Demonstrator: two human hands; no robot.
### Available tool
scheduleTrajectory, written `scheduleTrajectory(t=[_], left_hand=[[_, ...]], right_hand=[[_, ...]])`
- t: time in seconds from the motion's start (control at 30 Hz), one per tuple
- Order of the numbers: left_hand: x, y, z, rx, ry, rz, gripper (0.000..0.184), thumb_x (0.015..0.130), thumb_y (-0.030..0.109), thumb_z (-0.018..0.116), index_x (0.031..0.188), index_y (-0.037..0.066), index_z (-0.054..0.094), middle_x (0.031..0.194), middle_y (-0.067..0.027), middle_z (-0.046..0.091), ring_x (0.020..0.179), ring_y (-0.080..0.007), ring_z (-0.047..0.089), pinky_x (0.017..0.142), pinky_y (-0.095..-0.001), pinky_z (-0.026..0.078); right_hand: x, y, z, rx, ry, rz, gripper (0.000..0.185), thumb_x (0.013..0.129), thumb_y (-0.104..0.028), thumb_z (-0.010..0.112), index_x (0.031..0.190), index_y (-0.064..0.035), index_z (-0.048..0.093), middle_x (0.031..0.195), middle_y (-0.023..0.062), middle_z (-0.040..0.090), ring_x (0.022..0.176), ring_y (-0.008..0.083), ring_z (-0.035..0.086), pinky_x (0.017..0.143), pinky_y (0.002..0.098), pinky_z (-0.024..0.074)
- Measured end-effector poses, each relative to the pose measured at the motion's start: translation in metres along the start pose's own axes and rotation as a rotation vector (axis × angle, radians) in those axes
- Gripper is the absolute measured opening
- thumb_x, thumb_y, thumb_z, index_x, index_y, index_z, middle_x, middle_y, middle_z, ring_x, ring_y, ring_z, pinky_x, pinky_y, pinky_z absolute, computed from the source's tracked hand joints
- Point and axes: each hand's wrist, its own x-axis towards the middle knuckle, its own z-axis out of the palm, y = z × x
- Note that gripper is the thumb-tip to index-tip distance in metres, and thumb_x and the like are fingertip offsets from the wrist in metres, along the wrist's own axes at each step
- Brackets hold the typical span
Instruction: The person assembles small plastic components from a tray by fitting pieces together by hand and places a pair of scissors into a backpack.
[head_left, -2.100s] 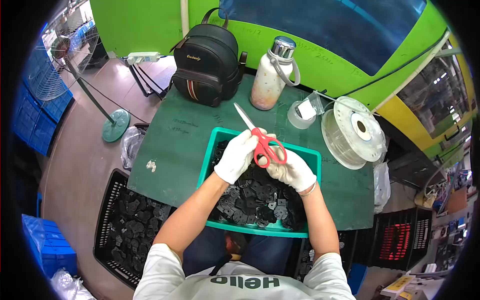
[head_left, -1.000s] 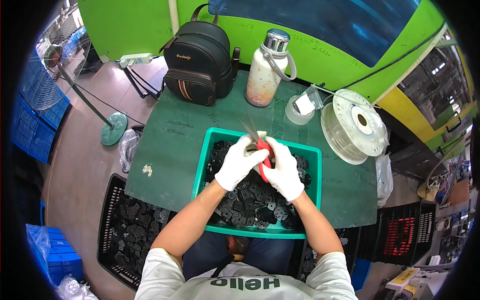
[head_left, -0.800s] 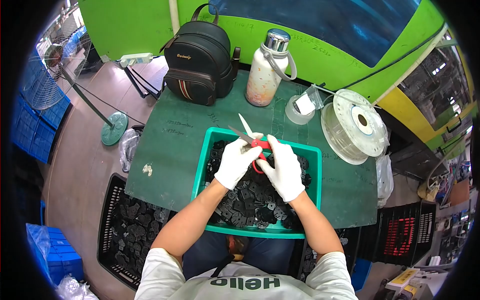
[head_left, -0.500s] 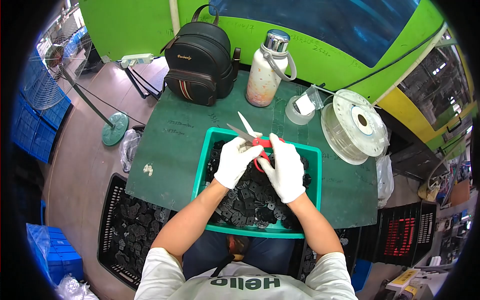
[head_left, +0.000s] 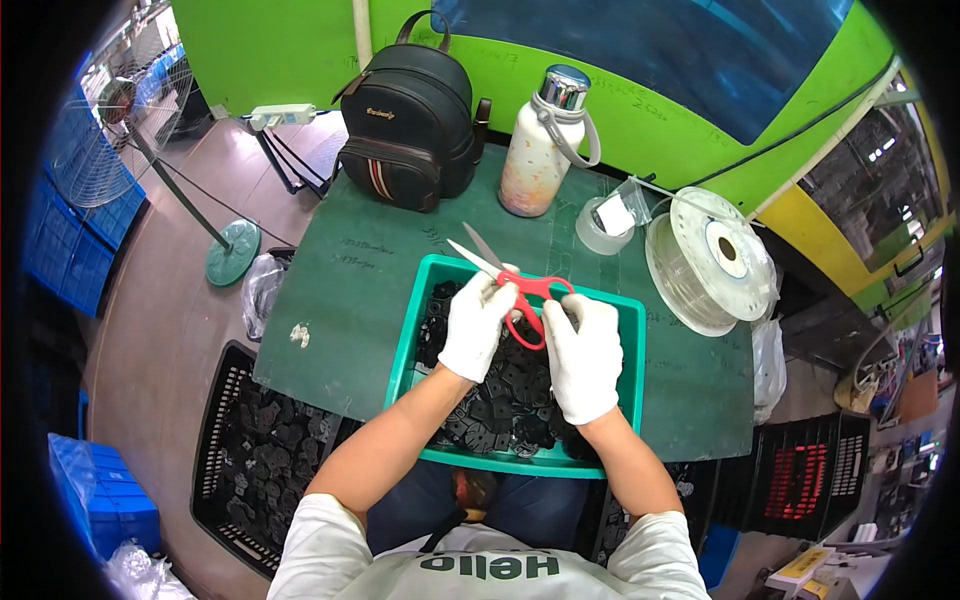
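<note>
Over a green bin (head_left: 404,335) of loose black flat plastic parts (head_left: 497,400), red-handled scissors (head_left: 522,287) are held with their blades apart, pointing up and to the left. My left hand (head_left: 475,328), in a white glove, grips them near the pivot, its thumb and fingers closed around the handle base. My right hand (head_left: 585,360), gloved too, is closed, with thumb and fingertips at the ends of the red handle loops. Part of its grip is hidden by its own fingers.
A black backpack (head_left: 408,125), a white bottle (head_left: 543,150), a tape roll (head_left: 604,228) and a clear spool (head_left: 705,262) stand on the green table (head_left: 330,310). Black crates (head_left: 215,455) flank it on the floor. A fan (head_left: 232,250) stands at left.
The scissors have turned slightly and their blades have shifted left. My right hand has moved a little right and down, drawing back toward the ends of the handle loops.
</note>
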Motion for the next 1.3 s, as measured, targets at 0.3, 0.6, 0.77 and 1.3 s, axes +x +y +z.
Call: scheduleTrajectory(t=[0.3,0.6,0.77,1.3], left_hand=[[-0.004,0.016,0.003,0.148,-0.167,-0.059,0.033,0.089,0.015,0.058,0.116,-0.005,0.054,0.104,-0.0067,0.059,0.094,-0.0126,0.056,0.087,-0.0271,0.044],[-0.008,0.028,0.003,0.153,-0.298,-0.12,0.04,0.086,0.016,0.062,0.119,-0.005,0.054,0.104,-0.0096,0.061,0.097,-0.0159,0.057,0.091,-0.0296,0.043],[-0.008,0.028,0.009,0.166,-0.353,-0.129,0.05,0.086,0.015,0.062,0.128,-0.005,0.044,0.116,-0.0145,0.057,0.105,-0.0191,0.055,0.094,-0.0315,0.042],[-0.002,0.022,0.007,0.109,-0.362,-0.05,0.068,0.086,0.015,0.06,0.139,-0.007,0.024,0.141,-0.0196,0.035,0.13,-0.0255,0.036,0.108,-0.0366,0.027]], right_hand=[[-0.003,0.054,0.031,1.632,-0.555,0.579,0.063,0.082,-0.047,0.063,0.119,0.0015,0.05,0.111,0.0112,0.058,0.099,0.018,0.057,0.085,0.0323,0.0471],[0.005,0.055,0.017,1.929,-0.842,0.544,0.077,0.075,-0.043,0.072,0.129,0.0011,0.041,0.118,0.0124,0.054,0.105,0.0194,0.056,0.09,0.0352,0.0455],[0.005,0.058,0.017,1.738,-0.882,0.46,0.07,0.076,-0.036,0.073,0.128,-0.0003,0.042,0.1,0.0087,0.06,0.092,0.0146,0.058,0.082,0.0272,0.0469],[0.006,0.027,0.022,0.375,-0.166,0.011,0.064,0.063,-0.024,0.075,0.119,-0.006,0.049,0.094,0.0141,0.058,0.088,0.0294,0.054,0.078,0.0385,0.0406]])
